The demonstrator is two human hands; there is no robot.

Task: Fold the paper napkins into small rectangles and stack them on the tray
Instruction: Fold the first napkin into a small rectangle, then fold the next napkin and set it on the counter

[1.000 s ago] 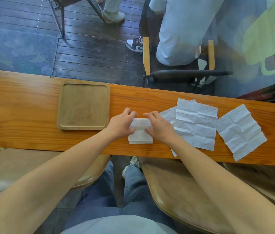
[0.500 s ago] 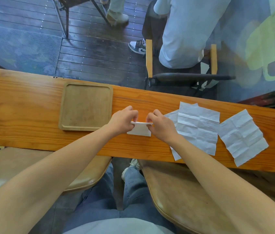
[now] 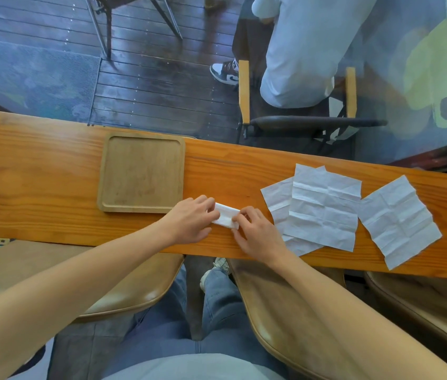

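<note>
A small folded white napkin (image 3: 226, 217) lies on the wooden counter (image 3: 38, 193), pressed flat between both hands. My left hand (image 3: 190, 218) covers its left end and my right hand (image 3: 258, 231) pinches its right end. The square wooden tray (image 3: 141, 172) sits just left of my left hand and holds nothing. Two overlapping unfolded napkins (image 3: 323, 207) lie to the right of my right hand. A third unfolded napkin (image 3: 399, 220) lies further right, near the front edge.
Tan stools (image 3: 123, 286) stand under the counter's near edge. Beyond the counter is a glass pane, with a seated person (image 3: 307, 48) on a chair and a dark plank floor (image 3: 148, 78) outside.
The napkin has been folded down again, from a taller rectangle into a narrow strip. Both hands have come lower and now press it onto the counter.
</note>
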